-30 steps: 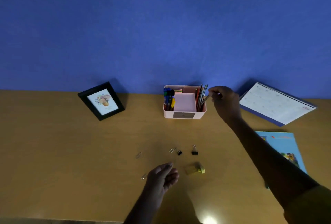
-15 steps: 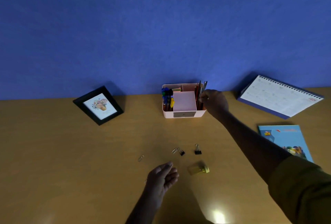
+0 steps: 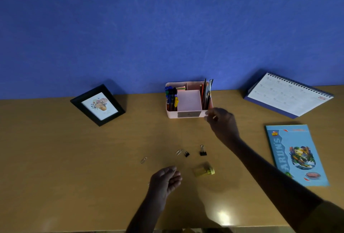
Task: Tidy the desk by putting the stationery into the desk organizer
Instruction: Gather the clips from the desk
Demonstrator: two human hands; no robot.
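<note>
Both loosely curled, empty. Held right hand (image 3: 222,123) just beside desk organizer (image 3: 173,115). Hung left hand (image 3: 165,178) over table (image 3: 74,167).

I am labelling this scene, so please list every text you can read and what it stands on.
"ARUN'S": blue book cover.
"NEW": badge on that cover.
"202…": desk calendar corner, last digit blurred.
Calendar grid, picture frame print: too small to read.

An olive-yellow sleeve (image 3: 331,218) covered the right arm (image 3: 270,177) just below the blue booklet (image 3: 296,154); the left forearm (image 3: 143,214) showed bare.
</note>
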